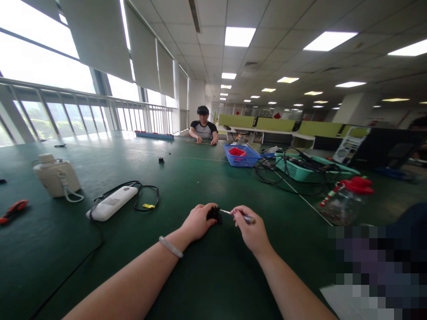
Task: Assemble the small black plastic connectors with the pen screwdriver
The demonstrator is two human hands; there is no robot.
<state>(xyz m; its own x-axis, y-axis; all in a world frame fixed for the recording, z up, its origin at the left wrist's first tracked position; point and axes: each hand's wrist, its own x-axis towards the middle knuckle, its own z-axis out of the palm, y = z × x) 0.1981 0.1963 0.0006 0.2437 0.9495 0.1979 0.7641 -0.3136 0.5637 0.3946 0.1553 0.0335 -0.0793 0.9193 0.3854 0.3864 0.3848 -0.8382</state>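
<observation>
My left hand (pixel 199 221), with a pale bracelet (pixel 171 247) at its wrist, grips a small black part (pixel 214 214) on the green tabletop (pixel 187 182). What kind of part it is, I cannot make out. My right hand (pixel 251 229) is closed round the handle of a screwdriver (pixel 248 219). The thin metal shaft points left, and its tip meets or nearly meets the black part; the exact contact is too small to tell.
To the left lie a white power strip (pixel 115 202) with a black cable, a beige bottle (pixel 56 178) and an orange-black tool (pixel 14 211). Rightward stand a blue basket (pixel 242 158), a teal basket (pixel 290 169) with cables and a red-lidded jar (pixel 345 202). A person (pixel 203 126) sits opposite.
</observation>
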